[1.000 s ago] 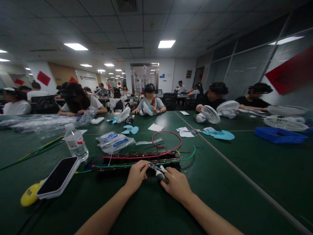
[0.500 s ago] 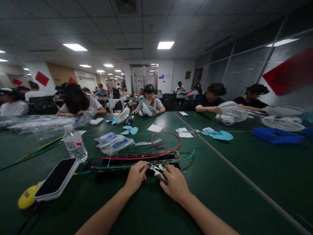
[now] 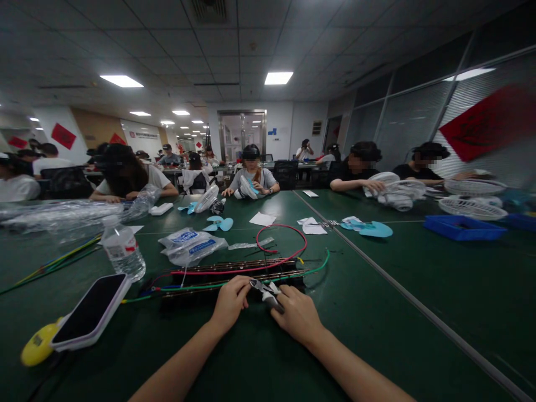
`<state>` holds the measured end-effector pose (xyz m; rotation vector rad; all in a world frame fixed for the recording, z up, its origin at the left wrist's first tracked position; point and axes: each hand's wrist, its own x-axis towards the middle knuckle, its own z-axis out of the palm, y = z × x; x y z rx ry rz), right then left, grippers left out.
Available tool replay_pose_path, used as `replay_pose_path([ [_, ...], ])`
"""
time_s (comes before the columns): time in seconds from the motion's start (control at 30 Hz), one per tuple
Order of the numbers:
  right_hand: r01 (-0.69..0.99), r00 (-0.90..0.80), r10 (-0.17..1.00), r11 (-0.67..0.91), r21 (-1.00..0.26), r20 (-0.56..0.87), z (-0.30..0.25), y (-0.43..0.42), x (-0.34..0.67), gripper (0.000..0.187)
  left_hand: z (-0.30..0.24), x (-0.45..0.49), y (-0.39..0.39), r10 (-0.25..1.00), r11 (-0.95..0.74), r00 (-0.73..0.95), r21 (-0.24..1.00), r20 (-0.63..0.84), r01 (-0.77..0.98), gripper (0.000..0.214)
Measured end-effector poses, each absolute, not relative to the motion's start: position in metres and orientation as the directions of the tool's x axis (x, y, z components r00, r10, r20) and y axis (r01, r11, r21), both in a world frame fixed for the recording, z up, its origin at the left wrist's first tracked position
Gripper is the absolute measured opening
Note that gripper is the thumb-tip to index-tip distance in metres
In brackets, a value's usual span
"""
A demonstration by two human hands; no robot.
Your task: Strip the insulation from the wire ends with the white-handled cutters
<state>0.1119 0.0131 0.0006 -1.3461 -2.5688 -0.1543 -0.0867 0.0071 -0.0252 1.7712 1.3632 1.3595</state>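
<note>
My right hand (image 3: pixel 298 312) is wrapped round diagonal cutters (image 3: pixel 272 301) with grey-and-white handles, their metal jaws pointing left toward my other hand. Fingers of my left hand (image 3: pixel 230 301) are pinched together beside the jaw tips, at the near edge of the wired rails; what they hold is hidden. Just beyond both hands lie long dark rails (image 3: pixel 234 267) with copper-coloured strips. A green wire (image 3: pixel 315 271) runs along them, and a red wire (image 3: pixel 305 234) loops up off their far side. A thin black strip stands up near the cutters.
Left of the rails are a water bottle (image 3: pixel 122 251), a phone (image 3: pixel 92 312) leaning on a yellow object (image 3: pixel 39 345), and loose wires (image 3: pixel 62 261). Plastic bags (image 3: pixel 190 245) lie behind. Across the table, several people handle fan parts; a blue tray (image 3: pixel 464 228) sits at right.
The view has shifted slightly, so the table items appear a little further left. My hands and the cutters keep almost the same pose. A co-worker at right has turned the white fan part.
</note>
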Motion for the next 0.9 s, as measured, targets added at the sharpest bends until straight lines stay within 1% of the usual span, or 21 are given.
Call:
replay_pose_path([
  [0.13,0.828,-0.539,0.801,0.561,-0.012,0.262,0.0,0.012,0.112,0.022,-0.025,-0.086,0.006,0.917,-0.362,-0.011,0.843,0.399,0.397,0.025],
  [0.27,0.816,-0.548,0.779,0.578,-0.011,0.305,-0.001,0.012,0.113,0.02,-0.025,-0.086,0.007,0.916,-0.362,-0.017,0.848,0.4,0.387,0.026],
  [0.53,0.795,-0.566,0.75,0.606,-0.013,0.341,0.003,0.012,0.123,0.017,-0.024,-0.086,0.007,0.913,-0.369,-0.015,0.843,0.407,0.39,0.025],
  [0.7,0.781,-0.573,0.728,0.624,-0.018,0.377,0.007,0.011,0.123,0.019,-0.022,-0.086,0.006,0.914,-0.375,-0.001,0.844,0.407,0.383,0.025],
  [0.9,0.783,-0.577,0.725,0.622,0.004,0.375,0.004,0.013,0.12,0.019,-0.02,-0.086,0.006,0.914,-0.377,0.01,0.843,0.405,0.385,0.025],
])
